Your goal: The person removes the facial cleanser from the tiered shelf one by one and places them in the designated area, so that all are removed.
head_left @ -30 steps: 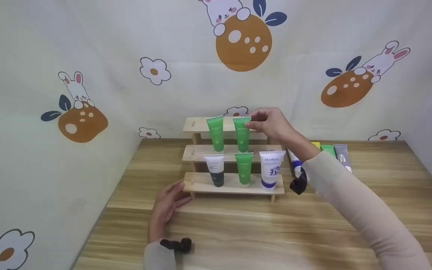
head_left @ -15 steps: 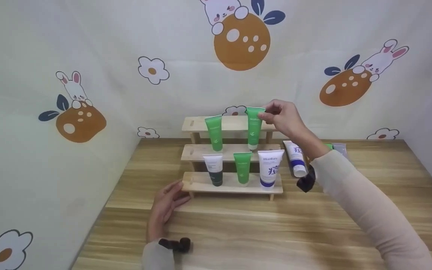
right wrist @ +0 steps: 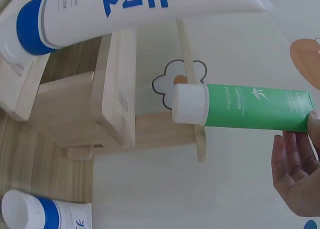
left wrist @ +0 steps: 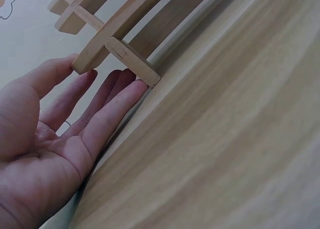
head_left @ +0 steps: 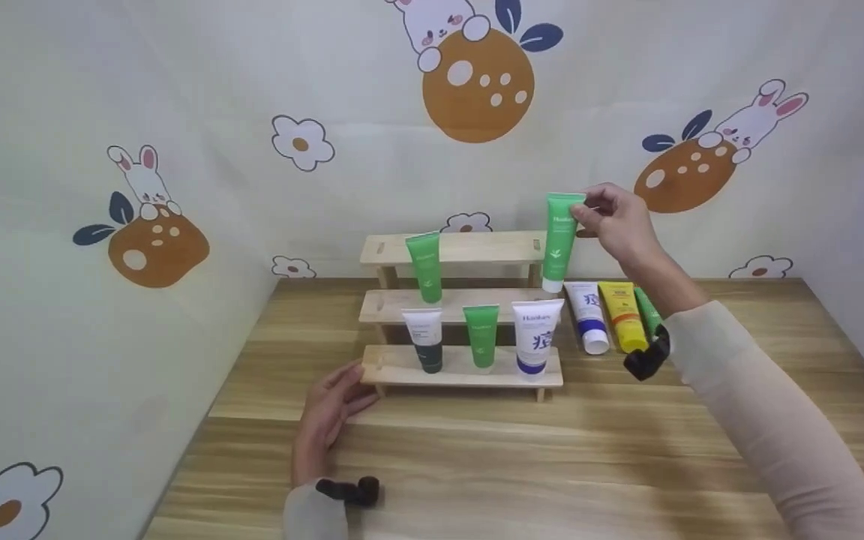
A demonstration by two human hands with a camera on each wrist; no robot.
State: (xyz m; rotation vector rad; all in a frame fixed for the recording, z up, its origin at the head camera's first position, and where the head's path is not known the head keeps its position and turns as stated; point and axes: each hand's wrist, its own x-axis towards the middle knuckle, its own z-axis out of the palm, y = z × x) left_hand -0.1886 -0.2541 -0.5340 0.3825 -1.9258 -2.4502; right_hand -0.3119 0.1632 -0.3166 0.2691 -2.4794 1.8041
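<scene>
A green squeeze tube (head_left: 561, 244) with a white cap is pinched at its flat crimped end by my right hand (head_left: 623, 225). It hangs cap down, beside the right end of the three-tier wooden display rack (head_left: 469, 247). In the right wrist view the tube (right wrist: 250, 106) is apart from the rack. My left hand (head_left: 327, 409) touches the left end of the rack's lowest tier. The left wrist view shows its thumb at the board (left wrist: 95, 54) and a fingertip at the leg (left wrist: 132, 61), fingers fairly straight.
Another green tube (head_left: 426, 270) stands on the middle tier. A white-and-dark-green tube (head_left: 427, 341), a green tube (head_left: 481, 337) and a white-and-blue tube (head_left: 535, 337) stand on the lowest. Right of the rack lie a white-and-blue tube (head_left: 588, 315), a yellow tube (head_left: 623, 319) and a partly hidden green one.
My right hand has lifted the green tube off the middle tier and carried it up and right, past the rack's end. The left hand stays at the rack.
</scene>
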